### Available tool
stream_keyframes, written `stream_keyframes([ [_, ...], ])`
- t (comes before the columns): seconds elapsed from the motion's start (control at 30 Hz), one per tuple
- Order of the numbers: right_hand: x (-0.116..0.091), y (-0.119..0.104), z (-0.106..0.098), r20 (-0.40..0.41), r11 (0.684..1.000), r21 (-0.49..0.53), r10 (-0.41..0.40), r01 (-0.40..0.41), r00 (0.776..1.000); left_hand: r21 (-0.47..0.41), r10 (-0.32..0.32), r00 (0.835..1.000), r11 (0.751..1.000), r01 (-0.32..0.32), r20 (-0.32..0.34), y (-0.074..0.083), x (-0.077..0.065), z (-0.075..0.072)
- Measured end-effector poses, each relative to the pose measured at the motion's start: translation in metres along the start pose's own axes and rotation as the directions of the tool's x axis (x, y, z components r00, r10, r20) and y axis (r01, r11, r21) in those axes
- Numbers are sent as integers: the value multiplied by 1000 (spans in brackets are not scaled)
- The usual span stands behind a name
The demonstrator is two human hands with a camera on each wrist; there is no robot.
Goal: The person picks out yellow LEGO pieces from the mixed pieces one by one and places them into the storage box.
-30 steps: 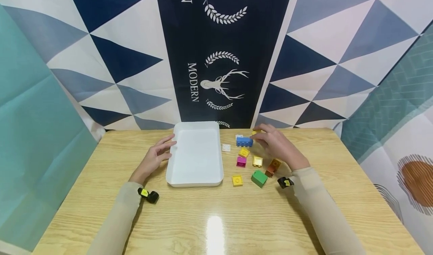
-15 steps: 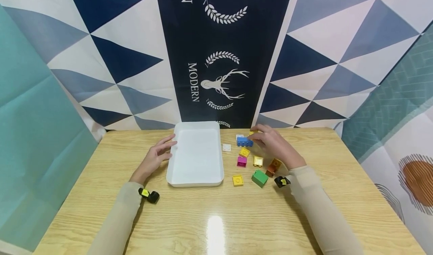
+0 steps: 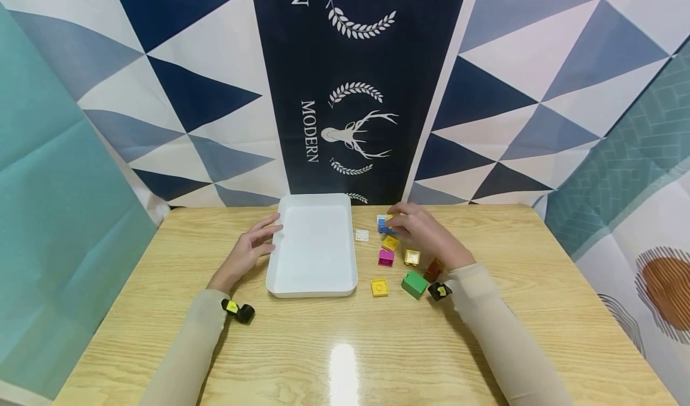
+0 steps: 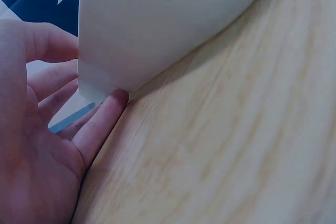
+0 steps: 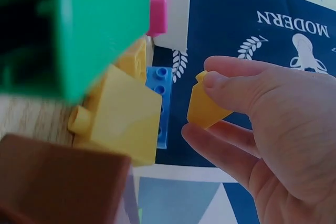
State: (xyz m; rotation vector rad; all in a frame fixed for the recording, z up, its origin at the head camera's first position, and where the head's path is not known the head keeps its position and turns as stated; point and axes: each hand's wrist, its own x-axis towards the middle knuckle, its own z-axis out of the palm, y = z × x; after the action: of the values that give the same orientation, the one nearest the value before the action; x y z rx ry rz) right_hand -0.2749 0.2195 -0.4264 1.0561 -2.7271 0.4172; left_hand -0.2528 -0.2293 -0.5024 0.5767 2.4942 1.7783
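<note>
Since size is the easy way to sort this, the patterned backdrop (image 3: 345,100) comes first, with the wood counter (image 3: 286,346) in front of it. Next is the white tray (image 3: 312,244), sitting flat near the back edge.

Then the hands. Left hand (image 3: 249,253) is at the tray's left side, fingers fairly relaxed and spread, tips touching the wall, so more of a steadying touch than a grip. Right hand (image 3: 428,232) is pinching a small yellow brick (image 5: 206,105) between thumb and fingers, over by the blue brick (image 5: 166,98), which it partly hides in the head view. The wrist view shows a gap between the yellow one and the blue one.

Rest of the pile, all right of the tray: chunky green brick (image 3: 414,285), brown brick (image 3: 433,269) just beside it, magenta brick (image 3: 386,258), and last the little white square plate (image 3: 362,235) near the tray's edge.

My read: this is the pick-up-and-carry step for one brick, with the tray held steady. Next move probably calls for a firm pinch and enough height to clear the blue brick, left hand light on the tray. Can't tell how high the yellow brick is off the counter.
</note>
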Motion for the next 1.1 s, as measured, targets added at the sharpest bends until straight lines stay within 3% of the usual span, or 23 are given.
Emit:
stream_keyframes([
  [0.5, 10, -11, 5, 43, 998, 12, -57, 56, 997, -3, 0, 1000, 1000, 0, 6, 1, 0, 0],
  [1.1, 26, -30, 4, 125, 998, 47, -50, 44, 991, 3, 6, 1000, 1000, -6, 6, 2, 0, 0],
])
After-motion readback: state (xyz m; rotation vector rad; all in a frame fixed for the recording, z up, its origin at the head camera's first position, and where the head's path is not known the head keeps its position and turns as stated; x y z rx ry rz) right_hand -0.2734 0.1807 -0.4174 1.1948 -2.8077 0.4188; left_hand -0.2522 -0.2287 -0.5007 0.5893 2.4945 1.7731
